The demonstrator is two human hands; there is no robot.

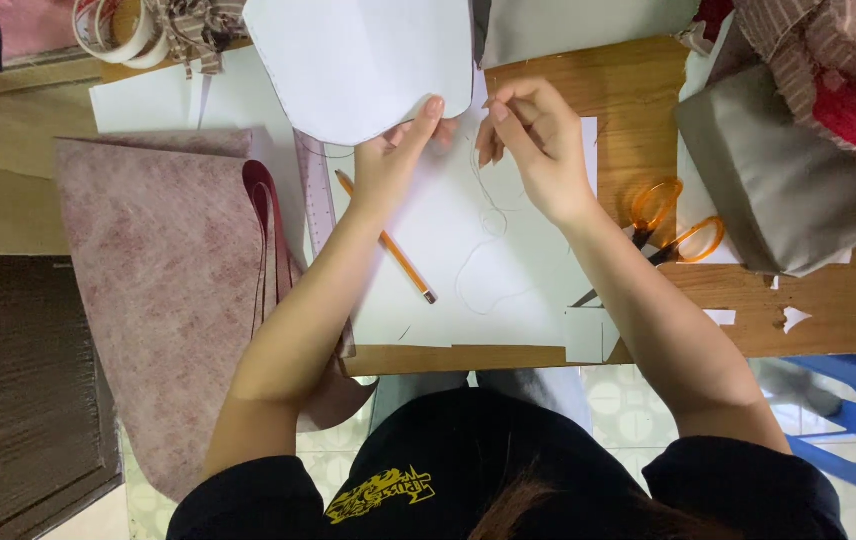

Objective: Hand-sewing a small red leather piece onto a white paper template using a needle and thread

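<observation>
From my remote seat, I see two bare hands meet at the far edge of a wooden tabletop (638, 110), over a white sheet of paper (468, 280). The left hand (398, 160) has its grip closed on the lower rim of a white rounded piece of fabric (358, 60), thumb on top near the corner, the piece spreading up and away from the person. The right hand (538, 150) sits just beside it, to the right, its grip pinched narrow on a fine thread (493, 225), whose free length drops toward the person in loose loops across the paper. Whether a needle sits between those fingertips I cannot tell. The fabric's edge lies up and to the left of the right hand's pinch, almost touching, and the left hand is the nearer of the two to it. An orange pencil (388, 240) lies slantwise under the left forearm, beside a clear ruler (318, 200) and a folded pink-mauve cloth (168, 280) that hangs over the tabletop's left edge. Orange-handled scissors (673, 225) rest to the right of the right wrist, next to a grey bundle of fabric (798, 180).
</observation>
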